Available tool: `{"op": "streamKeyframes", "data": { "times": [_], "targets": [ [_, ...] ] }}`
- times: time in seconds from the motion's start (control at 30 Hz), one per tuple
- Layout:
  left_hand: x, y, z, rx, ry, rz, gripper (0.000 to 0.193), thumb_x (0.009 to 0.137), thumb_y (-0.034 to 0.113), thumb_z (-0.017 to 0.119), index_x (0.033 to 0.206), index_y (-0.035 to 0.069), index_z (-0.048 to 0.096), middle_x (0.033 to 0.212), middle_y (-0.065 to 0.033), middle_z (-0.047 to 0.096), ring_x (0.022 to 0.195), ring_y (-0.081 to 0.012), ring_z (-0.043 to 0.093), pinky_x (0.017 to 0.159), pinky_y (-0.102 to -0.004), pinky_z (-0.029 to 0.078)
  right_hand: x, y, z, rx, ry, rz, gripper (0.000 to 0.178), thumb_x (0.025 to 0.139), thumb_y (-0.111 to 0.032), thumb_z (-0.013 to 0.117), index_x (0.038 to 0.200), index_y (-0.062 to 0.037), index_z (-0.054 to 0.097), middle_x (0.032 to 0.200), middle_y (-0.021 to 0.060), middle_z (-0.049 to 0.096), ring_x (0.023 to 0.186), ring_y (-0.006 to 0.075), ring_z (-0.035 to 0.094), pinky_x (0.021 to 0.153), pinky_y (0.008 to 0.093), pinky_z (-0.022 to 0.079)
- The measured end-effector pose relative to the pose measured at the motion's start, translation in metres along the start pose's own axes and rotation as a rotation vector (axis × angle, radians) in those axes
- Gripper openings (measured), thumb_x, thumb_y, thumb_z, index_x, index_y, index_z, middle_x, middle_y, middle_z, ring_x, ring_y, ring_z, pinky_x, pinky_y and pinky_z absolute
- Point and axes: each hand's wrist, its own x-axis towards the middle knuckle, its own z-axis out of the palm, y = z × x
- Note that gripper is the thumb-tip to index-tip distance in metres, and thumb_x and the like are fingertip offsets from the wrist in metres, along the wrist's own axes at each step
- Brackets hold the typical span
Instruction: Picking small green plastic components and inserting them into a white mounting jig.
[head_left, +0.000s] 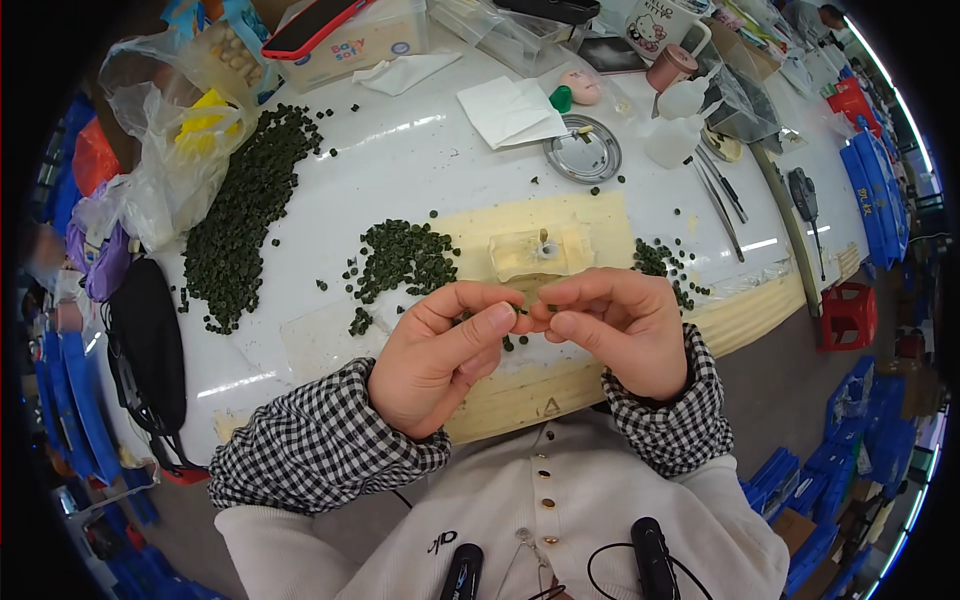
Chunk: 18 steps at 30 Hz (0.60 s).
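Observation:
My left hand (435, 355) pinches a small dark green piece (520, 310) between thumb and forefinger. Its tip nearly meets that of my right hand (635, 325), whose thumb and forefinger are also closed on a tiny dark green piece (552, 308). Just beyond the fingertips sits a pale translucent block (540, 252) with a small upright post. A heap of dark green pieces (405, 262) lies beyond my left hand, and a smaller scatter (665, 268) lies beyond my right. A few loose pieces show below the fingertips, partly hidden by my hands.
A large dark green pile (240, 220) spreads at the left, beside plastic bags (180, 140) and a black pouch (147, 345). At the far side are a round metal dish (583, 149), white tissues (510, 112) and a phone (312, 25). Tweezers (717, 205) and a screwdriver (805, 200) lie right.

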Motion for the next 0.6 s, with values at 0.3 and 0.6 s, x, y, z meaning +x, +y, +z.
{"op": "streamKeyframes", "data": {
  "times": [0.3, 0.6],
  "targets": [
    [0.000, -0.001, 0.001, 0.031, 0.012, 0.022, 0.015, 0.090, 0.004, 0.057, 0.105, 0.004, 0.060, 0.097, -0.0082, 0.066, 0.057, -0.0032, 0.039, 0.050, -0.0171, 0.032, 0.002, 0.003, -0.002, 0.018, -0.026, 0.009, 0.024, 0.086, 0.003, 0.060, 0.110, 0.0074, 0.060, 0.101, 0.0143, 0.066, 0.091, 0.0164, 0.065, 0.080, 0.0256, 0.052],
    [-0.001, -0.003, -0.001, 0.039, 0.029, 0.057, 0.015, 0.086, -0.001, 0.062, 0.100, 0.004, 0.063, 0.092, -0.0067, 0.066, 0.057, -0.0026, 0.042, 0.048, -0.0171, 0.032, 0.003, 0.002, 0.008, -0.301, 0.044, -0.247, 0.021, 0.081, 0.004, 0.066, 0.102, 0.0018, 0.066, 0.089, 0.0094, 0.066, 0.083, 0.0138, 0.064, 0.073, 0.0239, 0.051]
  ]
}}
